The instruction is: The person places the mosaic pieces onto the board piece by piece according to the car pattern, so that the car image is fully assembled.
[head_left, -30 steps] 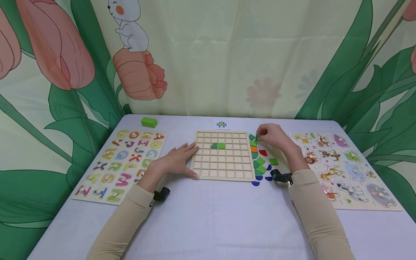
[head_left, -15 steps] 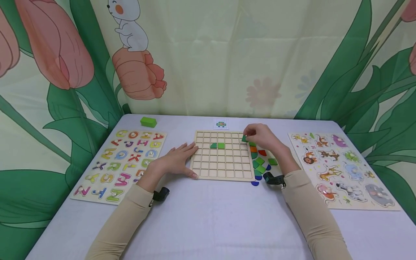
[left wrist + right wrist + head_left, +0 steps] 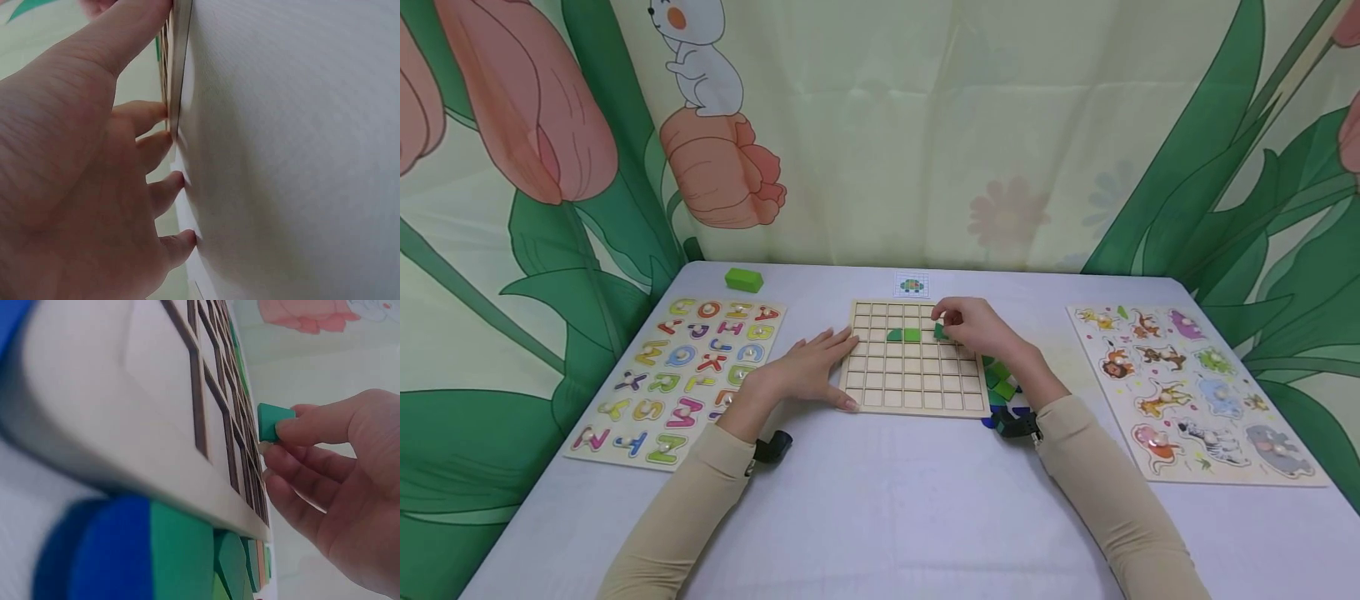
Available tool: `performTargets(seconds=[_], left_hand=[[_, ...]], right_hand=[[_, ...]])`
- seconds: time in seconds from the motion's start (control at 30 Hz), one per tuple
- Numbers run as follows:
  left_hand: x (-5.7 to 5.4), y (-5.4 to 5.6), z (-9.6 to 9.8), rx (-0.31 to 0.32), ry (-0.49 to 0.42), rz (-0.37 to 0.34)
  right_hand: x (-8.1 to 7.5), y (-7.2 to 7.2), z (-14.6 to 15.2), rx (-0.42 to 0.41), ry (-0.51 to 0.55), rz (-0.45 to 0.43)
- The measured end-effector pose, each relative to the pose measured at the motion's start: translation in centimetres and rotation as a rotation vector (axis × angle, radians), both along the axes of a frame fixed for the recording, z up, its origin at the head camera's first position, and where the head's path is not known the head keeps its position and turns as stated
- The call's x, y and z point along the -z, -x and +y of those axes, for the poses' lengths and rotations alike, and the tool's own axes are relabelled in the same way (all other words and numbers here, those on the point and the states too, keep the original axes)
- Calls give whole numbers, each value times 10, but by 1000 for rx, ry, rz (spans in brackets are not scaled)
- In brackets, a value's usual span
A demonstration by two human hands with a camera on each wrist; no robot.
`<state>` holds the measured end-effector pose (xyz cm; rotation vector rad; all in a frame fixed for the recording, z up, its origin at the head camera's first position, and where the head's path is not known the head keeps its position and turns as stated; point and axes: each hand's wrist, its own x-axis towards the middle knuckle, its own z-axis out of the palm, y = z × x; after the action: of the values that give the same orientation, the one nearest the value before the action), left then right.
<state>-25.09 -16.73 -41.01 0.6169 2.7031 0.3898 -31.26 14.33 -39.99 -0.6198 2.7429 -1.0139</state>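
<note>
Right hand [image 3: 979,326]: fingers pinch green piece [image 3: 269,422]; grid board [image 3: 917,379] below them; left hand [image 3: 805,369]: fingers spread, touching board's edge.

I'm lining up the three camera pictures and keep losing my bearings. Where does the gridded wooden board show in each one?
Head: gridded wooden board just right of centre, the left hand at its left edge.
Left wrist: the board, nearly edge-on, at the top, left of centre.
Right wrist: the board, large, stretching from the left side toward the centre.
Shared landmark: the white tablecloth, visible in all three.
</note>
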Motion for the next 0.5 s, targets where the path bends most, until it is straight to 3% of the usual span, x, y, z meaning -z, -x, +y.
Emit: performTargets(seconds=[0.5], left_hand=[[0,-1,0,-9,-2,-4]], right_hand=[[3,0,-16,-18,-38,39]])
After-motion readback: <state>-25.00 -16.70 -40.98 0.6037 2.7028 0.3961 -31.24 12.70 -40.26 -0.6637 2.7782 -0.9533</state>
